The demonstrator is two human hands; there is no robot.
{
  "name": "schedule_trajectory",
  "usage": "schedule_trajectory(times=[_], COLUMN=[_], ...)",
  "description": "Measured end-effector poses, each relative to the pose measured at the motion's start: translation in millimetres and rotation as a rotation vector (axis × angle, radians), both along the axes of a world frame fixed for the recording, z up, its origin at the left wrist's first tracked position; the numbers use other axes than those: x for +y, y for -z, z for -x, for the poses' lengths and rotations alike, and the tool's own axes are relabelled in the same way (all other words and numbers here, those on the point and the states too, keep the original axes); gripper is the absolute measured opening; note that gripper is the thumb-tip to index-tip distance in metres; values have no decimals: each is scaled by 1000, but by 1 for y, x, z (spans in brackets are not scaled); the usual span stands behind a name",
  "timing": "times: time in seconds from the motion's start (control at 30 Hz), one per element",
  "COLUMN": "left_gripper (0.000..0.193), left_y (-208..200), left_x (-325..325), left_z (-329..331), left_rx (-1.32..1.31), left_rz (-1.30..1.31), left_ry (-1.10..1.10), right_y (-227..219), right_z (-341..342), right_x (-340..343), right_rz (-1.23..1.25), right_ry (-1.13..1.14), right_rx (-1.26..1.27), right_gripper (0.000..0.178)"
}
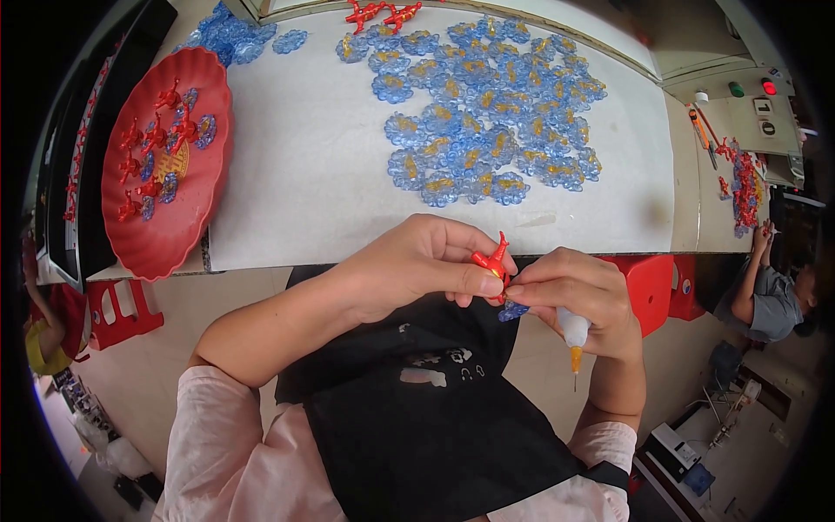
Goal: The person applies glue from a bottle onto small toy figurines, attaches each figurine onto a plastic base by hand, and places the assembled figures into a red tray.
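Note:
Over my lap, just off the table's front edge, my left hand [424, 263] is closed on a small shiny red figurine [496, 258] with a touch of gold. A dark-blue translucent base [512, 311] sits at its lower end, partly hidden by fingers. The fingertips of my right hand [584, 289] pinch at this join. That same hand keeps a white needle-tip dispensing bottle [574, 327] tucked against its palm, the amber nozzle pointing down. Many light-blue translucent scalloped pieces with yellow centres [470, 130] lie across the white table sheet [296, 174].
At left, a red scalloped tray [170, 244] carries several red figurines on blue bases. A heap of blue pieces [224, 36] and two red figurines [383, 15] lie at the back. Red stools [645, 291] stand under the table; a co-worker [765, 296] sits at far right.

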State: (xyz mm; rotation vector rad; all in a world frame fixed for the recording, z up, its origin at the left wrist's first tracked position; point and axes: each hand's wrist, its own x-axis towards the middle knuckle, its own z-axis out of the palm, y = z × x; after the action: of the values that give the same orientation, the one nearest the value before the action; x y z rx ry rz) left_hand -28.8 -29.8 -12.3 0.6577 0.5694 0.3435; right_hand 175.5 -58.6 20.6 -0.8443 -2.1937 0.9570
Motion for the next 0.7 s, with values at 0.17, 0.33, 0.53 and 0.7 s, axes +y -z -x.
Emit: schedule_trajectory(times=[0.17, 0.33, 0.53, 0.7], left_gripper=[27, 24, 28, 29], left_y=[3, 3, -8, -2], left_x=[-4, -4, -2, -3], left_z=[-2, -4, -5, 0], left_rx=[51, 56, 80, 37], left_rz=[2, -34, -26, -99], left_ry=[-1, 14, -46, -24], right_y=[-5, -7, -2, 1], right_z=[4, 3, 3, 11], right_x=[-7, -5, -7, -8], right_rz=[-21, -28, -96, -118], right_ry=[48, 22, 152, 187], right_rx=[-146, -135, -113, -78], right_gripper=[30, 28, 26, 26])
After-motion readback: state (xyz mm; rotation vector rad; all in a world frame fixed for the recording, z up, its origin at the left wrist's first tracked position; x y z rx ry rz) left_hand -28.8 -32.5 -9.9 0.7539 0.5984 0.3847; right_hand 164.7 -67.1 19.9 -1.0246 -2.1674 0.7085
